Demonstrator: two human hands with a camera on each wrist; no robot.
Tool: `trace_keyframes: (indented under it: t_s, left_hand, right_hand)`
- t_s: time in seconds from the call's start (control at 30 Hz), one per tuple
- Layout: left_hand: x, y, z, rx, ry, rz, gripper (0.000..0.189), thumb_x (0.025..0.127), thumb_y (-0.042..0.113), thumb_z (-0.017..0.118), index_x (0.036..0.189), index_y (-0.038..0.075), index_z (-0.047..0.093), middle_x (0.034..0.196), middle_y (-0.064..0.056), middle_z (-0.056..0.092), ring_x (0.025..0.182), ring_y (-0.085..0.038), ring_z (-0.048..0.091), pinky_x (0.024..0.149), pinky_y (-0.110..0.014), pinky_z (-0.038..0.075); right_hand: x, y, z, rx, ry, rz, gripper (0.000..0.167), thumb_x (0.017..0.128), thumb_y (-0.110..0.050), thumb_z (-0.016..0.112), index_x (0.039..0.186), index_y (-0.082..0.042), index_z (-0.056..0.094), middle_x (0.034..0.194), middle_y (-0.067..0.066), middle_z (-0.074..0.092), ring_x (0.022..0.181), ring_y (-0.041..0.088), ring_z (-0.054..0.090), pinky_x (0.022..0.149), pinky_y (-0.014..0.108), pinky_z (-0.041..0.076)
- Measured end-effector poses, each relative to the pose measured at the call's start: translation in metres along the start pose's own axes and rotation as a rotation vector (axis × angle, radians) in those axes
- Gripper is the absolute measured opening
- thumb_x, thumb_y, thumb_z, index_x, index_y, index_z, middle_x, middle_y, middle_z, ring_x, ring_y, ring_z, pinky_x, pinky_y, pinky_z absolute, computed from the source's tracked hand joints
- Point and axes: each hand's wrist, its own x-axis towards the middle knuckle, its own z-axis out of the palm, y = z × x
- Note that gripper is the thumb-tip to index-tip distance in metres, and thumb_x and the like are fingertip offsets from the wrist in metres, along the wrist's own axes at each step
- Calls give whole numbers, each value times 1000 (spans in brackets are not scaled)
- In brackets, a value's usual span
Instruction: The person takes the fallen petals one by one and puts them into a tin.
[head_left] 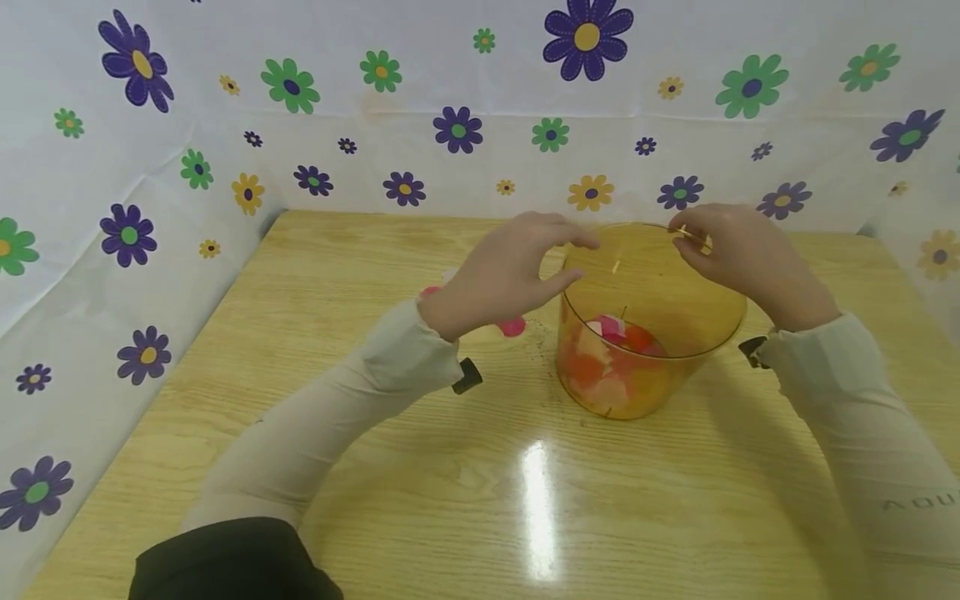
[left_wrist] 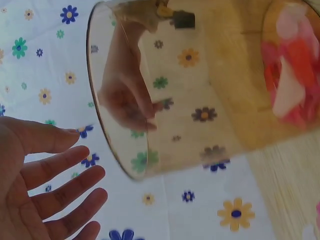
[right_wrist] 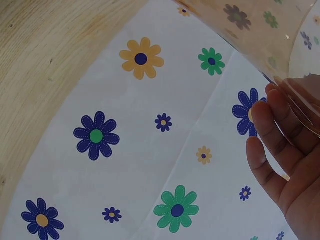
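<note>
A see-through amber plastic bin (head_left: 678, 379) stands on the table, tilted slightly. Pink, red and pale petal-like pieces (head_left: 600, 367) lie in a heap at its bottom, seen through the wall. My right hand (head_left: 753, 258) pinches the far right part of the rim between thumb and fingers. At the rim's left side is my left hand (head_left: 517, 262), thumb and fingers spread apart. The left wrist view shows that hand (left_wrist: 55, 185) with fingers extended just off the bin's mouth, holding nothing. In the right wrist view the fingers of my right hand (right_wrist: 290, 155) lie along the rim.
Pink pieces (head_left: 512, 326) lie on the wooden table (head_left: 420, 500) left of the bin, partly hidden behind my left wrist. Small dark specks (head_left: 551, 367) are scattered beside the bin. A white flower-printed cloth (head_left: 420, 83) hangs behind the table and along its sides.
</note>
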Motion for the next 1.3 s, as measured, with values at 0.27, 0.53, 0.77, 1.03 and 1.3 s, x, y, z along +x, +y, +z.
trace_keyframes:
  t_s: [0.27,0.53,0.77,1.03,1.3]
  left_hand:
    - [-12,-58,-18,48,111,-186,30,91,21,60,120,12,63,124,-3,63,115,-22,56,100,-36,43]
    - [-25,-134,-6,16,-39,-444,32,92,21,56,122,9,60,124,-9,61,115,-28,55,95,-42,46]
    - [-26,-178,28,65,-162,-458,33,90,21,59,119,6,60,120,-16,62,109,-31,58,92,-44,47]
    - [-12,-196,57,64,-231,-510,35,85,24,61,115,6,62,109,-13,66,100,-27,60,86,-42,49]
    - [-6,-204,75,130,-237,-533,29,81,21,57,105,7,64,111,-9,65,98,-25,59,82,-45,51]
  right_hand:
    - [0,-1,0,-1,6,-6,16,86,-4,62,100,1,66,94,21,69,79,33,64,75,48,54]
    - [0,1,0,1,19,-15,16,85,-3,62,100,1,66,92,20,70,77,32,64,74,47,55]
    - [-1,0,0,6,20,-13,16,85,-3,62,100,1,66,92,20,70,77,30,63,73,47,54]
    - [-1,-1,0,12,8,0,17,86,-4,61,101,0,66,94,20,70,79,32,64,74,48,54]
    - [-1,1,0,11,9,3,16,86,-4,62,101,0,66,94,20,70,79,32,64,74,48,54]
